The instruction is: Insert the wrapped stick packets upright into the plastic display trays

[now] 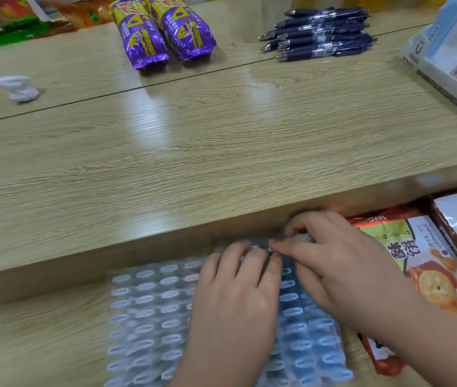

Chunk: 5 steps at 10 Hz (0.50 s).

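Observation:
A clear plastic display tray [149, 311] with rows of oval slots lies on the lower shelf, under the raised table edge. My left hand [235, 303] lies flat on the tray's middle, fingers pointing to its far edge. My right hand [330, 263] is at the tray's far right corner, fingers curled around something small and pale [301, 237] that I cannot make out because of blur. Wrapped dark blue pens [319, 33] lie in a pile at the back right of the table top.
Two purple and yellow snack packs [163, 32] lie at the back centre. A crumpled white scrap [18, 88] sits at the left. A white box [450, 65] stands at the right edge. Orange snack bags [417, 275] lie right of the tray.

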Each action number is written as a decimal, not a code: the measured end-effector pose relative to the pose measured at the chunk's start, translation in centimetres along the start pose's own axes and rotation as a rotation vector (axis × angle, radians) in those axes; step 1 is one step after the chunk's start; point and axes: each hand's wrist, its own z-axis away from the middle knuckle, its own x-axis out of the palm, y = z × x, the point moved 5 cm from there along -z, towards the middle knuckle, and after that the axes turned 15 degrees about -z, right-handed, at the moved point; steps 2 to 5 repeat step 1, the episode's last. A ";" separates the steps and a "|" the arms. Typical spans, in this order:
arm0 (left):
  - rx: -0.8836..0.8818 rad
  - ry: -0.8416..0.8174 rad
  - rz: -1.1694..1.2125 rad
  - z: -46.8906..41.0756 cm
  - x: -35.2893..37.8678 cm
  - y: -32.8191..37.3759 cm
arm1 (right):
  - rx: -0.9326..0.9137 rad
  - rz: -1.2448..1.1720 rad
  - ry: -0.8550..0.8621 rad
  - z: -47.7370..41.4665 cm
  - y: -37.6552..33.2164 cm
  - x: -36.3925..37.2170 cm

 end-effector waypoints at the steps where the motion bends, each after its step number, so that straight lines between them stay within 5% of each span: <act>1: -0.050 -0.055 -0.005 1.0 -0.3 0.1 | 0.087 -0.053 0.009 0.9 -0.2 -0.2; 5: -0.050 -0.055 -0.005 1.0 -0.3 0.1 | 0.087 -0.053 0.009 0.9 -0.2 -0.2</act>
